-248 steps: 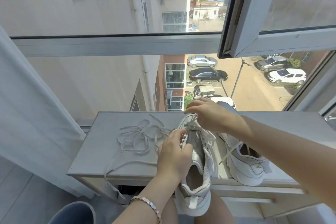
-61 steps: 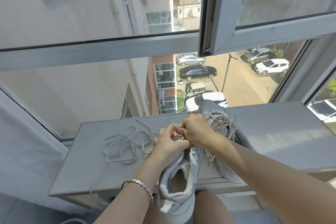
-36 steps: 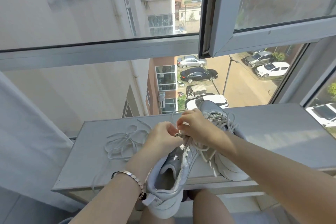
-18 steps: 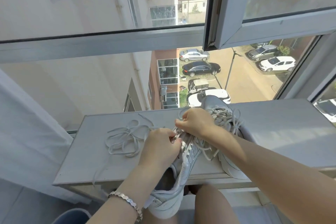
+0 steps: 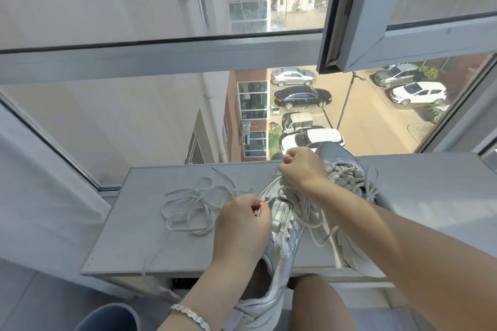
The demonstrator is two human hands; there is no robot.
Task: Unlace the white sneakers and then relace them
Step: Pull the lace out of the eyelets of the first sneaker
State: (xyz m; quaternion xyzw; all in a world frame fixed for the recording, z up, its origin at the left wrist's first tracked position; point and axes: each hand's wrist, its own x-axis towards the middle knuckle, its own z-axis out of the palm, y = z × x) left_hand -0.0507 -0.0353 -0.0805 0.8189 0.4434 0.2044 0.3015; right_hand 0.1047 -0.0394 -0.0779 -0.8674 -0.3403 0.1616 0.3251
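One white sneaker point(image 5: 282, 244) leans from my lap onto the grey sill, toe pointing away. My left hand point(image 5: 242, 226) pinches a lace tip at an eyelet on the sneaker's left side. My right hand point(image 5: 302, 169) is curled round the lace and holds it up above the toe end. A second white sneaker point(image 5: 349, 183) lies on the sill to the right, partly behind my right arm, with loose lace strands over it. A loose white lace point(image 5: 193, 205) lies in a tangle on the sill to the left.
The grey window sill point(image 5: 150, 247) runs across the view below the glass. An open window sash point(image 5: 357, 35) hangs above right. A white curtain point(image 5: 35, 196) hangs on the left, and a blue bin rim point(image 5: 107, 317) shows at the bottom.
My right hand has lifted up and away, drawing the lace out longer. My left hand has stayed at the eyelets on the sneaker's left side.
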